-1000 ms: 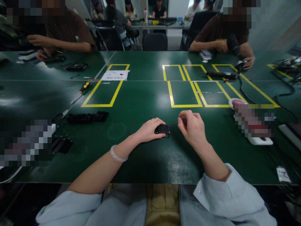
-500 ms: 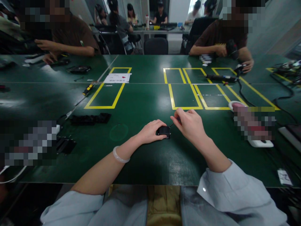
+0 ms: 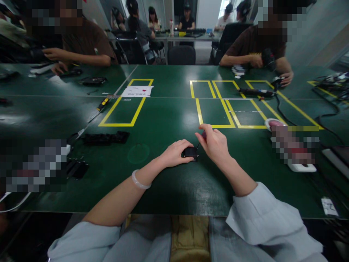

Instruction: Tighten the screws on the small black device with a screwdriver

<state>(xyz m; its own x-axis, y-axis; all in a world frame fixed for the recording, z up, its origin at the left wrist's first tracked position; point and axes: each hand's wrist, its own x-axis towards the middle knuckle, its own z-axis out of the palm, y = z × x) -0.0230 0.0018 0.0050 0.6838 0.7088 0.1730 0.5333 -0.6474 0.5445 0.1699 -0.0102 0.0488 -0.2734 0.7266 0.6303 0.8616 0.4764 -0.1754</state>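
My left hand (image 3: 176,153) is closed around a small black block-shaped part (image 3: 191,153), pressing it to the green table, with thumb in front and fingers over its top. The part's left side is hidden under the fingers. Just to the right, my right hand (image 3: 215,143) pinches a small screwdriver (image 3: 204,134). Its handle is mostly hidden by the fingers. The thin dark shaft slants down to the part's right edge, where its tip seems to touch.
Left of my hands lie a black strip-shaped part (image 3: 106,138) and a yellow-black screwdriver (image 3: 103,104). A white-framed blurred object (image 3: 302,167) lies at right. Yellow tape frames (image 3: 215,126) mark the table. Two co-workers sit opposite, one holding a power drill (image 3: 268,58).
My right hand has shifted slightly left and turned, bringing the screwdriver more upright. My left hand and the black part stay in place.
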